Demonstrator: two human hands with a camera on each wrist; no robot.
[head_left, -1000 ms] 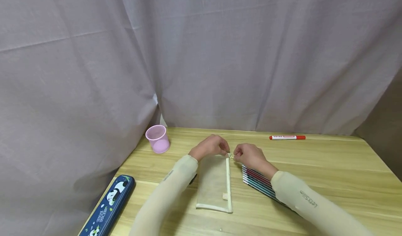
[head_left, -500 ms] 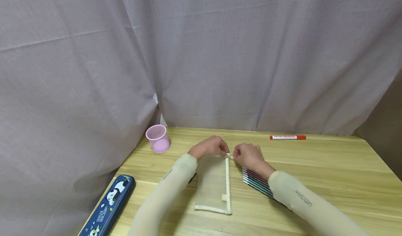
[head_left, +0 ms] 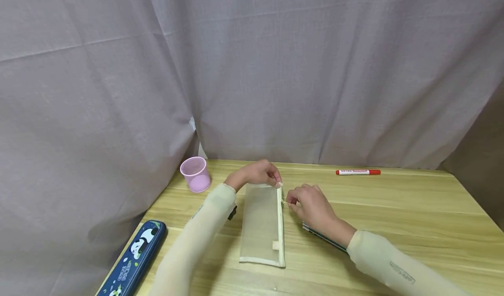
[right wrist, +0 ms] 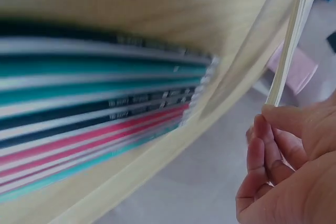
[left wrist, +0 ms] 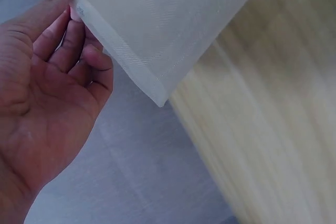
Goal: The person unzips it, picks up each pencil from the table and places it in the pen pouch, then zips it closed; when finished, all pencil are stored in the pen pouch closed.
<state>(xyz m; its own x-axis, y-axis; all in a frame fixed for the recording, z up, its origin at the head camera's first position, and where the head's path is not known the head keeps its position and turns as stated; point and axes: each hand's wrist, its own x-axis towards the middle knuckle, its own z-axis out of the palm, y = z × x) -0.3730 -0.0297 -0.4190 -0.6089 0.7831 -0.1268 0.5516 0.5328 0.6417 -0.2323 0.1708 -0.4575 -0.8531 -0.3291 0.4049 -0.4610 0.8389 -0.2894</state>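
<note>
1. Lower centre of the head view: the right hand (head_left: 311, 206) and forearm hide most of the pencils (right wrist: 94, 114); a navy panda case (head_left: 135, 254) is cut off lower left.
2. Lettering on the right sleeve (head_left: 378, 254) is too blurred to read.
3. Arms reach up from the bottom edge; the left hand (head_left: 257, 172) pinches the top right corner of a sheer pouch (head_left: 260, 226), lower centre; the right pinches a thin cord (head_left: 286, 203) at its right edge.
</note>
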